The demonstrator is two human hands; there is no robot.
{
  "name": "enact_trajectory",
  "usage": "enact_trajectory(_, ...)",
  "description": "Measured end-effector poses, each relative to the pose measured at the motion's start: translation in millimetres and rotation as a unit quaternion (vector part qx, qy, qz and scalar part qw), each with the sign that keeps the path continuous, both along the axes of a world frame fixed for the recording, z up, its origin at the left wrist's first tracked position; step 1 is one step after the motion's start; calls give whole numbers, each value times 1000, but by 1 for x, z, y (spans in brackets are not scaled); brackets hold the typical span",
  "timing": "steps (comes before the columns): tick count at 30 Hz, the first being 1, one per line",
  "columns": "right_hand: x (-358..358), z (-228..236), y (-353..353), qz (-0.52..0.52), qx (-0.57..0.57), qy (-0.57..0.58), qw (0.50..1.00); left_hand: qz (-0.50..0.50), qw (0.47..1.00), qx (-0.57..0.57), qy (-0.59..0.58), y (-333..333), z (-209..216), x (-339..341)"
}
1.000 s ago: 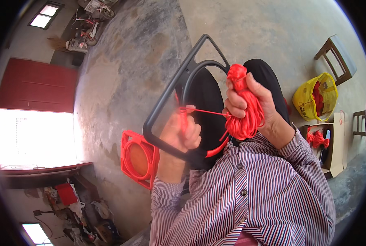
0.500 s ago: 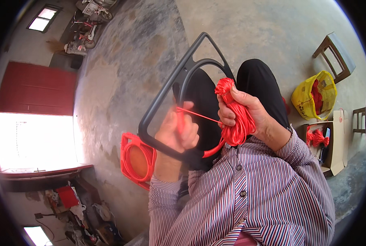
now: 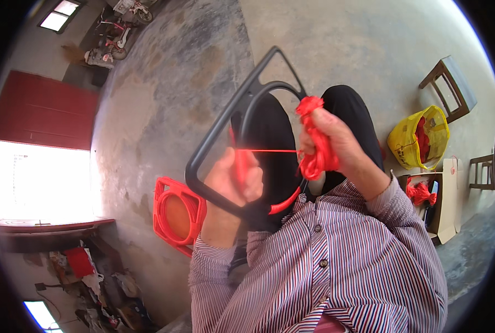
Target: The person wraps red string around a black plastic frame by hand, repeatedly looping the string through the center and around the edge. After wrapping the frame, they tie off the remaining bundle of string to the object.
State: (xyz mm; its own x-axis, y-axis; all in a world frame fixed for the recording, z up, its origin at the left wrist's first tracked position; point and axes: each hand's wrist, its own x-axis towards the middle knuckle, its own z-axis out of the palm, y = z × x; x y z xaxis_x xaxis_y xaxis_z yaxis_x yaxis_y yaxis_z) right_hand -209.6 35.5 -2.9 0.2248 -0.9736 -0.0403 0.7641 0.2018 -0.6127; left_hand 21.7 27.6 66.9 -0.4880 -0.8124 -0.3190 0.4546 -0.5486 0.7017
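Observation:
My left hand [image 3: 233, 176] is closed around the round inner part of a black plastic cord-winding frame [image 3: 217, 133], with some red cord showing among the fingers. The frame is held tilted over my lap, and red cord [image 3: 286, 204] is wound on its lower curve. My right hand [image 3: 336, 136] grips a bundled hank of glossy red cord [image 3: 318, 152] to the right of the frame. A taut strand [image 3: 272, 150] runs nearly level between the two hands. Both hands are somewhat blurred.
A red winding frame [image 3: 194, 219] with red cord lies on the floor at left. To the right are a yellow bag [image 3: 405, 139] holding red material, an opened cardboard box [image 3: 450, 213] with red cord, and a wooden stool [image 3: 463, 91]. Bikes [image 3: 114, 44] stand far left.
The strand between my hands has turned from slanting to nearly level. My right hand has tilted and lifted the hank slightly; my left still grips the frame. The whole view has shifted a little.

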Motion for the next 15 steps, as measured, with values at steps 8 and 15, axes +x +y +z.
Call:
enact_trajectory(8, 41, 18, -33, 104, 61, -122, 985, 31, 990, -130, -47, 22, 9, -26)
enact_trajectory(15, 49, 44, -50, 187, -175, -57, 965, -23, 995, -4, 99, 34, 17, -45)
